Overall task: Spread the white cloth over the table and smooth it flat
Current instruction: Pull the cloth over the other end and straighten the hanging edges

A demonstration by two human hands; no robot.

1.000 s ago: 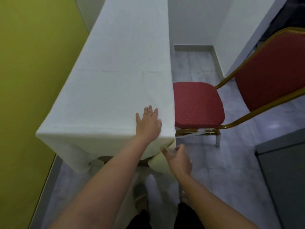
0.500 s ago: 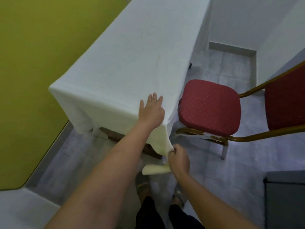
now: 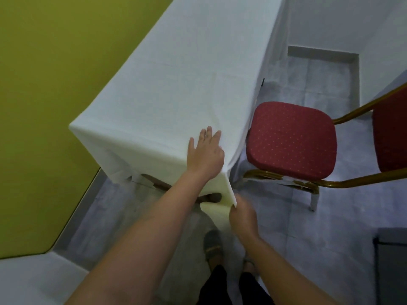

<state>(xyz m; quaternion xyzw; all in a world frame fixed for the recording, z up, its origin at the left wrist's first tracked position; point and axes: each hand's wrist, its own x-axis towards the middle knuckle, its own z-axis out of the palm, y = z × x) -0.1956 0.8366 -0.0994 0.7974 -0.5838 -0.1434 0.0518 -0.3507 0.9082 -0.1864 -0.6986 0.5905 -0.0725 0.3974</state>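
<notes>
The white cloth [image 3: 187, 84] covers the whole long table and hangs down over its near end and right side. My left hand [image 3: 206, 156] lies flat, fingers spread, on the cloth at the table's near right corner. Below that corner my right hand [image 3: 243, 220] pinches the hanging corner of the cloth, which folds out toward me. A dark wooden table leg [image 3: 158, 183] shows under the cloth's near hem.
A red padded chair [image 3: 290, 137] with a gold metal frame stands close against the table's right side. A yellow-green wall [image 3: 55, 73] runs along the left. A grey cabinet edge [image 3: 389, 260] is at the lower right. My feet stand on the grey floor.
My right hand has closed on the hanging cloth corner below the table and holds it. My left hand stays flat on the near right corner. My view has tilted left.
</notes>
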